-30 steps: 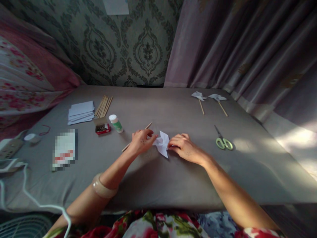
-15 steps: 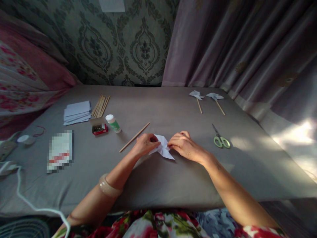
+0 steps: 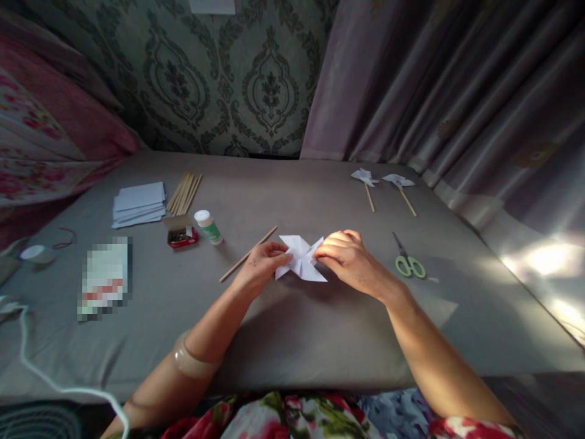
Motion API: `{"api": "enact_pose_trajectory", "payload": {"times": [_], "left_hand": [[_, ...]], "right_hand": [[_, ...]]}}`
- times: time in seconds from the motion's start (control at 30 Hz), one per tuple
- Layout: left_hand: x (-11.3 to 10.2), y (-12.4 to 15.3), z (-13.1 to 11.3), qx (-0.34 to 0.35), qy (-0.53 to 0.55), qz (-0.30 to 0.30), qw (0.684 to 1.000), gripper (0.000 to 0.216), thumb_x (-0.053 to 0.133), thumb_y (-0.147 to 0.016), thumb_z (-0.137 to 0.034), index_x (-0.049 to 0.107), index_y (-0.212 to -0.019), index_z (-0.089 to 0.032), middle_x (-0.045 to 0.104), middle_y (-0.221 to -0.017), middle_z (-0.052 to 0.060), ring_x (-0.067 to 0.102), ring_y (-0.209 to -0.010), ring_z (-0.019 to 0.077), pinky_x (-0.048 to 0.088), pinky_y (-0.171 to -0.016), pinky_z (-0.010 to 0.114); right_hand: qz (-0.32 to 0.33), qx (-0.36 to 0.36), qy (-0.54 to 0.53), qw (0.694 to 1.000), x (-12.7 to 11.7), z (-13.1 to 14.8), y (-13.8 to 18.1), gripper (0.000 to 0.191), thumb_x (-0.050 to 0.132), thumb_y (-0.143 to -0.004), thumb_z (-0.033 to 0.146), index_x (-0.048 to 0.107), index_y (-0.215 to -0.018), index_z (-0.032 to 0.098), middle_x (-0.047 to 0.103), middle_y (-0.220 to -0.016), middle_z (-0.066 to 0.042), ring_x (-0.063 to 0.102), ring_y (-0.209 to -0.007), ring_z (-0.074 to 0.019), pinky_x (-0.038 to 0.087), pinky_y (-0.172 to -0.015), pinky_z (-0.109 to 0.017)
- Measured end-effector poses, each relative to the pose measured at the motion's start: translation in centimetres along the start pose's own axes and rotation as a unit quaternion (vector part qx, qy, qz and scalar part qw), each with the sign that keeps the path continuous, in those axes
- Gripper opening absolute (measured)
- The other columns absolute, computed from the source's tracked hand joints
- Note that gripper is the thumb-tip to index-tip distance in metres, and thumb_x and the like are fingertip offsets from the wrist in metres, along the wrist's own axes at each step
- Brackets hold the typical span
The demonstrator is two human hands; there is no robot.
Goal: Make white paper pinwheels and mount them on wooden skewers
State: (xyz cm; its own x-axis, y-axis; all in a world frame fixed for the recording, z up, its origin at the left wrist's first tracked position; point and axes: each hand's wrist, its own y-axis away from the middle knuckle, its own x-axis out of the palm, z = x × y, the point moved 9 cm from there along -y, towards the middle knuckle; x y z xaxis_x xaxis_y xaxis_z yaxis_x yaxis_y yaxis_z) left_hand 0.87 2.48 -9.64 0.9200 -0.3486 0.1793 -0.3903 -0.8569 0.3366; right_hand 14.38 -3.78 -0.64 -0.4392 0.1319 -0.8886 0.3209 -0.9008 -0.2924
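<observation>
Left hand and right hand are pinching opposite sides of the paper pinwheel between them, near the stick; using light pressure is probably best for not crushing it.

White paper pinwheel turned to a new angle, more of the wooden stick uncovered beside the left hand
</observation>
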Motion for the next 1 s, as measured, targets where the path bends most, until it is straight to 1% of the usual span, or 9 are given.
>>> {"api": "enact_pose_trajectory", "payload": {"times": [0.13, 0.3, 0.47, 0.63, 0.73, 0.87, 0.93, 1.0], "left_hand": [[-0.1, -0.3, 0.3, -0.011, 0.065, 0.015, 0.998, 0.031, 0.079, -0.052, -0.021, 0.063, -0.077, -0.012, 0.065, -0.065, 0.0, 0.056, -0.055, 0.0088, 0.039, -0.053, 0.02], [-0.1, -0.4, 0.9, -0.03, 0.119, 0.019, 0.992, 0.028, 0.077, -0.051, -0.016, 0.063, -0.075, -0.011, 0.063, -0.062, 0.0, 0.056, -0.05, 0.009, 0.042, -0.052, 0.021], [-0.3, -0.5, 1.3, -0.045, 0.129, 0.004, 0.991, 0.021, 0.073, -0.051, -0.012, 0.06, -0.069, -0.013, 0.061, -0.057, 0.0, 0.055, -0.048, 0.0093, 0.042, -0.05, 0.021], [-0.4, -0.5, 1.5, -0.046, 0.143, 0.001, 0.989, 0.024, 0.071, -0.051, -0.01, 0.056, -0.068, -0.015, 0.062, -0.058, 0.0, 0.057, -0.049, 0.0117, 0.044, -0.052, 0.024], [-0.3, -0.4, 1.5, -0.046, 0.144, 0.01, 0.988, 0.025, 0.072, -0.052, -0.011, 0.06, -0.074, -0.014, 0.064, -0.062, 0.001, 0.059, -0.051, 0.0124, 0.045, -0.054, 0.024], [0.4, -0.3, 1.2, -0.04, 0.135, 0.049, 0.989, 0.026, 0.074, -0.053, -0.016, 0.066, -0.076, -0.009, 0.067, -0.068, 0.006, 0.06, -0.056, 0.0129, 0.045, -0.057, 0.024], [0.5, -0.2, 1.1, -0.039, 0.136, 0.049, 0.989, 0.026, 0.076, -0.052, -0.017, 0.067, -0.075, -0.009, 0.067, -0.068, 0.005, 0.06, -0.057, 0.0124, 0.046, -0.059, 0.024], [0.4, 0.0, 1.0, -0.04, 0.145, 0.041, 0.988, 0.03, 0.078, -0.052, -0.017, 0.067, -0.079, -0.01, 0.067, -0.069, 0.003, 0.06, -0.058, 0.0123, 0.047, -0.061, 0.025]], "right_hand": [[-0.006, -0.022, 0.006, 1.0, -0.2, 0.5, -0.5, 0.015, 0.053, -0.094, 0.023, 0.067, -0.091, 0.025, 0.071, -0.095, 0.001, 0.058, -0.097, -0.0158, 0.024, -0.096, -0.036], [0.001, -0.044, 0.026, 0.999, 0.1, 1.0, -1.1, 0.015, 0.053, -0.093, 0.023, 0.068, -0.091, 0.025, 0.071, -0.093, 0.001, 0.057, -0.096, -0.0159, 0.025, -0.094, -0.036], [0.011, -0.047, 0.036, 0.998, 0.5, 1.3, -1.6, 0.016, 0.053, -0.093, 0.021, 0.068, -0.09, 0.025, 0.071, -0.092, 0.0, 0.057, -0.094, -0.0168, 0.026, -0.094, -0.036], [0.021, -0.049, 0.043, 0.998, 0.7, 1.7, -2.1, 0.015, 0.055, -0.092, 0.026, 0.069, -0.088, 0.024, 0.071, -0.089, 0.0, 0.057, -0.093, -0.0173, 0.027, -0.092, -0.036], [0.02, -0.05, 0.055, 0.997, 0.7, 1.9, -2.3, 0.015, 0.056, -0.092, 0.028, 0.069, -0.086, 0.023, 0.07, -0.089, -0.001, 0.057, -0.093, -0.0179, 0.026, -0.092, -0.037], [0.028, -0.046, 0.071, 0.996, 0.9, 2.1, -2.5, 0.016, 0.055, -0.092, 0.028, 0.068, -0.084, 0.022, 0.069, -0.091, -0.002, 0.055, -0.096, -0.0192, 0.025, -0.093, -0.038], [0.03, -0.038, 0.077, 0.996, 1.0, 2.1, -2.6, 0.014, 0.056, -0.091, 0.028, 0.067, -0.083, 0.021, 0.069, -0.092, -0.003, 0.055, -0.097, -0.0198, 0.026, -0.093, -0.039], [0.026, -0.031, 0.081, 0.996, 1.0, 2.1, -2.7, 0.013, 0.058, -0.09, 0.027, 0.066, -0.083, 0.021, 0.068, -0.093, -0.004, 0.054, -0.098, -0.0206, 0.026, -0.093, -0.039]]}}
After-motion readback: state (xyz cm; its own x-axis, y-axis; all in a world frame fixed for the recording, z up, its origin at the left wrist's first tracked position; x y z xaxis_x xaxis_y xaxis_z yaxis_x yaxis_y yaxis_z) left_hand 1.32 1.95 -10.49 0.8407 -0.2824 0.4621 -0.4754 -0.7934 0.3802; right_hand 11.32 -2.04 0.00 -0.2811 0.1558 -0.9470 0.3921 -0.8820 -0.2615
